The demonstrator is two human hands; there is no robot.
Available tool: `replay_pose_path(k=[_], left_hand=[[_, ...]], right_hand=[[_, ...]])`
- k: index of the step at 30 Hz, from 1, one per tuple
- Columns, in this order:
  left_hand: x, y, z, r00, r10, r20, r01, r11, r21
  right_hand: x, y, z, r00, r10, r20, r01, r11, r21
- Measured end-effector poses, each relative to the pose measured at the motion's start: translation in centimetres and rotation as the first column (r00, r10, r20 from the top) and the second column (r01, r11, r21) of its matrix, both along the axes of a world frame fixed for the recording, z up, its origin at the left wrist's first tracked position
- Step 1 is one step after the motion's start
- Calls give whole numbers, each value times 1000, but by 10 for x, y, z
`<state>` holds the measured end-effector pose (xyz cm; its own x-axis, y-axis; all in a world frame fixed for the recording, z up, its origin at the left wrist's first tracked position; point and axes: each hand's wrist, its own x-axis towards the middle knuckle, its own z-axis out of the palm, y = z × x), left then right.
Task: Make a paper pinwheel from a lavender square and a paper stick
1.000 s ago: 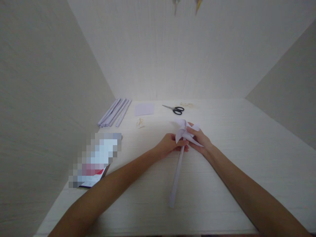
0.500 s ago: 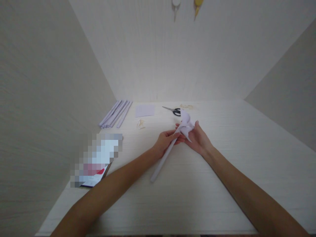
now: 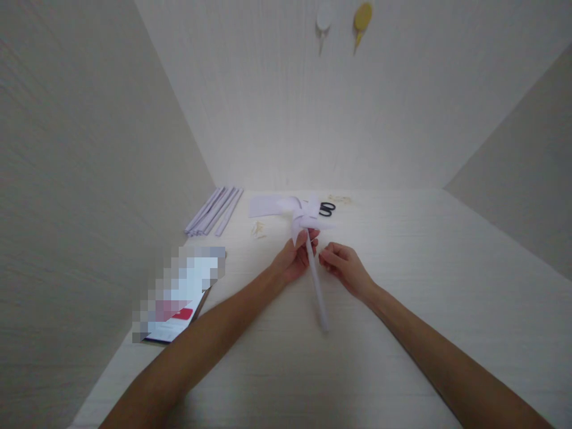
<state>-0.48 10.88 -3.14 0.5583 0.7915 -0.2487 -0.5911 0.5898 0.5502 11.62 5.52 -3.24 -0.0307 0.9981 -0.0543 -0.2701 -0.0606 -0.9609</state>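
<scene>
Two hands, left hand point(image 3: 292, 262) fingers closed round paper pinwheel point(image 3: 308, 238), right hand point(image 3: 344, 268) fingers loosely curled, empty

Two bare forearms enter from the near edge of the view, one at the near left and one at the near right. No sleeves, cuffs or gloves cover either forearm along its visible length. The left hand point(image 3: 292, 262) is bare: no ring, watch, wristband or bandage is visible. The right hand point(image 3: 344, 269) is likewise bare, with an uncovered wrist. The fingernails appear short; the picture is too soft to show polish or any finer marking. No other part of the person's body or clothing is in view.
</scene>
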Motion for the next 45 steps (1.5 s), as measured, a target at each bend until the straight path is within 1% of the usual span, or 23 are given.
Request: replay_pose_path(k=[2, 4, 6, 8, 11, 14, 20, 26, 31, 38, 45], left_hand=[[-2, 2, -2, 1000, -28, -2, 28, 999, 33], [-3, 2, -2, 998, -63, -21, 64, 996, 55], [-2, 0, 0, 994, -92, -58, 96, 993, 71], [0, -3, 3, 990, -97, -107, 105, 992, 76], [3, -7, 7, 987, -30, -155, 46, 994, 98], [6, -9, 8, 981, 42, -188, -13, 989, 149], [6, -9, 6, 960, 107, -259, -44, 971, 236], [8, -11, 8, 957, 143, -252, -73, 960, 269], [10, -10, 7, 942, 171, -288, -87, 956, 281], [10, -9, 3, 941, 189, -280, -92, 941, 326], [10, -9, 3, 938, 197, -284, -97, 938, 332]], right_hand=[[-5, -3, -2, 996, 68, 64, -69, 998, 9], [-8, -5, -3, 993, 113, 46, -114, 993, 7], [-10, -6, -3, 992, 124, 4, -124, 992, 6], [-12, -6, -3, 994, 107, -28, -107, 994, 11], [-13, -6, -3, 997, 55, -53, -54, 998, 21], [-13, -5, -4, 998, 35, -61, -33, 999, 23], [-12, -4, -6, 999, 13, -34, -12, 1000, 24], [-12, -3, -6, 1000, 12, -28, -12, 1000, 9], [-12, -2, -8, 1000, 5, 2, -5, 1000, 12], [-12, -3, -7, 1000, 12, -19, -12, 1000, 3], [-12, -4, -6, 999, 10, -47, -11, 1000, -12]])
